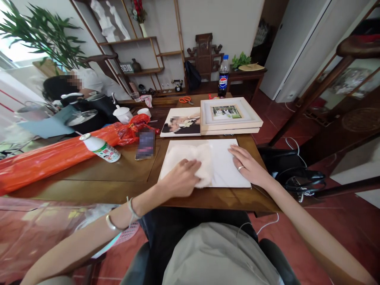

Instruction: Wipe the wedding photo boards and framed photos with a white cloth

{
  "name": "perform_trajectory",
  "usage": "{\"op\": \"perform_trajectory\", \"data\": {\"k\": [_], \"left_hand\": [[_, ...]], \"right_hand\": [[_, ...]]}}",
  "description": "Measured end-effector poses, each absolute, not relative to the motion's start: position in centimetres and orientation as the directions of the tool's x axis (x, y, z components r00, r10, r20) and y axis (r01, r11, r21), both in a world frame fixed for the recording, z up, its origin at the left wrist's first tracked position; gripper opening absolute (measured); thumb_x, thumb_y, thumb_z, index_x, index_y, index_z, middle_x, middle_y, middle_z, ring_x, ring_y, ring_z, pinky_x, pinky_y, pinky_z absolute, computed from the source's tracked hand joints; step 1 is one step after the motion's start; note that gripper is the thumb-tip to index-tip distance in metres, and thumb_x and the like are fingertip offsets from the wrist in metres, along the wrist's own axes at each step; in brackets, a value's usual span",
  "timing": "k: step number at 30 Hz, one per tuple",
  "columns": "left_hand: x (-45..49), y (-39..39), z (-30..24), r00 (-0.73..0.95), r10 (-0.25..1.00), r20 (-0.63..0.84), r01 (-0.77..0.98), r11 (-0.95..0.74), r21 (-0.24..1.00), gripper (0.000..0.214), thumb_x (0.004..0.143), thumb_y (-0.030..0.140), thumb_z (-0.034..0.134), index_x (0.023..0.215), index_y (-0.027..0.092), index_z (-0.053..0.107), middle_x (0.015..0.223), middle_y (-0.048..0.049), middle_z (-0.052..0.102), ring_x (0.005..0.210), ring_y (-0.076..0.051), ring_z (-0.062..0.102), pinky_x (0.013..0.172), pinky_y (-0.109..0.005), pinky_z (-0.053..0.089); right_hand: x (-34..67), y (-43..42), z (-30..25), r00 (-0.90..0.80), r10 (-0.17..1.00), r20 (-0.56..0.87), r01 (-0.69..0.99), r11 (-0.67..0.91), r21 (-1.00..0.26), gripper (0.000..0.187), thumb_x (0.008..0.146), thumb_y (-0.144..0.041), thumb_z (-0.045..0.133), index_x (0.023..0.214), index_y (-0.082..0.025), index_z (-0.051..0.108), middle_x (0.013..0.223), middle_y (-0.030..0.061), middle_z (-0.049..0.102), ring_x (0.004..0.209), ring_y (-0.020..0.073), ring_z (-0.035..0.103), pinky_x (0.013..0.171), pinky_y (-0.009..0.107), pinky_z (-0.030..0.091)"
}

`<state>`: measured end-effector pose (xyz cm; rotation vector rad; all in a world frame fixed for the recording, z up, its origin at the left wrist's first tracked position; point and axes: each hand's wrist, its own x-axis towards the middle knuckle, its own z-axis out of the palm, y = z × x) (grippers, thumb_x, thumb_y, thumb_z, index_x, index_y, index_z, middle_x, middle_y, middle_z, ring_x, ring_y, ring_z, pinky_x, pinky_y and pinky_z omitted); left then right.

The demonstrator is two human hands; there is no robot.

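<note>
While the person sits at the near edge, the wooden table (124,174) fills the middle of the view and carries everything described below. An orange plastic bag (44,158) lies stretched along the table's left side, from the near-left corner towards the centre. Directly in front of the person a white panel (225,166) lies flat, its near edge close to the table edge. Behind the panel is a stack of pale picture frames (230,116), the top one holding a small photograph. A loose photo print (181,122) lies flat just beside the stack on its left.

On the left half of the panel sits a white cloth (202,158), bunched and fluffy. The left hand (179,180) rests on the cloth's near-left part, knuckles up and fingers curled down, clutching it against the panel. The right hand (247,164) lies flat on the panel's right edge, palm down and fingers spread, gripping nothing. A ring (240,168) shows on one finger.

Smaller items:
- A phone (145,144) lies left of the panel, touching the bag's end.
- A white bottle (101,148) lies on its side against the bag.
- A cola bottle (223,77) stands upright at the far edge.
- Orange-handled scissors (186,99) lie near the cola bottle.
</note>
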<state>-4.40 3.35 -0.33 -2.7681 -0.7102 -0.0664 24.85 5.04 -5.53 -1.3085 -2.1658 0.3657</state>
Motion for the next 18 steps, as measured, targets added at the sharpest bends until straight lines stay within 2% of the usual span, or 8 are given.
{"op": "perform_trajectory", "data": {"k": [3, 6, 8, 11, 14, 18], "left_hand": [[-4.8, 0.4, -0.4, 0.904, 0.404, 0.141, 0.426, -0.884, -0.191, 0.016, 0.078, 0.022, 0.058, 0.073, 0.017, 0.071, 0.121, -0.0172, 0.057, 0.112, -0.035, 0.053, 0.091, -0.049, 0.046], [-5.1, -0.1, -0.5, 0.894, 0.415, 0.166, 0.434, -0.895, -0.101, 0.013, 0.074, 0.016, 0.058, 0.071, 0.016, 0.071, 0.116, -0.0160, 0.057, 0.119, -0.036, 0.047, 0.102, -0.051, 0.039], [-5.0, 1.1, -0.6, 0.884, 0.443, 0.151, 0.455, -0.888, -0.057, 0.016, 0.071, 0.010, 0.056, 0.074, 0.014, 0.072, 0.125, -0.0167, 0.053, 0.131, -0.038, 0.037, 0.109, -0.051, 0.033], [-4.7, 4.6, -0.6, 0.869, 0.488, 0.087, 0.493, -0.868, -0.060, 0.027, 0.070, 0.002, 0.052, 0.086, 0.012, 0.071, 0.149, -0.0154, 0.033, 0.142, -0.036, 0.020, 0.112, -0.051, 0.028], [-4.1, 8.4, -0.6, 0.856, 0.515, 0.037, 0.516, -0.852, -0.088, 0.032, 0.073, 0.001, 0.049, 0.096, 0.011, 0.069, 0.153, -0.0145, 0.027, 0.143, -0.030, 0.021, 0.113, -0.049, 0.028], [-3.0, 11.5, -0.4, 0.831, 0.553, 0.057, 0.556, -0.827, -0.087, 0.033, 0.075, 0.003, 0.048, 0.101, 0.012, 0.067, 0.147, -0.0154, 0.039, 0.140, -0.026, 0.030, 0.112, -0.049, 0.029]], "right_hand": [[24.8, 5.1, -5.5, -0.351, 0.877, 0.327, 0.713, 0.477, -0.513, 0.045, 0.097, -0.036, 0.031, 0.138, -0.024, 0.045, 0.149, 0.0096, 0.038, 0.141, 0.0271, 0.030, 0.116, 0.052, 0.027], [24.7, 5.0, -5.4, -0.350, 0.878, 0.326, 0.714, 0.476, -0.513, 0.045, 0.096, -0.037, 0.031, 0.138, -0.024, 0.045, 0.148, 0.0094, 0.039, 0.141, 0.0273, 0.031, 0.116, 0.052, 0.027], [24.7, 5.0, -5.3, -0.349, 0.878, 0.327, 0.718, 0.474, -0.509, 0.045, 0.096, -0.036, 0.031, 0.138, -0.024, 0.045, 0.148, 0.0095, 0.039, 0.140, 0.0268, 0.031, 0.116, 0.052, 0.027], [24.8, 5.0, -5.3, -0.351, 0.877, 0.328, 0.721, 0.477, -0.502, 0.045, 0.097, -0.035, 0.032, 0.138, -0.023, 0.044, 0.148, 0.0098, 0.039, 0.140, 0.0258, 0.031, 0.117, 0.051, 0.027], [24.9, 5.0, -5.5, -0.357, 0.870, 0.340, 0.717, 0.489, -0.498, 0.045, 0.097, -0.034, 0.032, 0.138, -0.024, 0.044, 0.148, 0.0095, 0.038, 0.140, 0.0260, 0.031, 0.116, 0.051, 0.027], [25.0, 5.1, -5.7, -0.364, 0.863, 0.350, 0.711, 0.500, -0.494, 0.045, 0.097, -0.034, 0.031, 0.140, -0.026, 0.042, 0.149, 0.0082, 0.037, 0.141, 0.0261, 0.030, 0.116, 0.052, 0.028]]}}
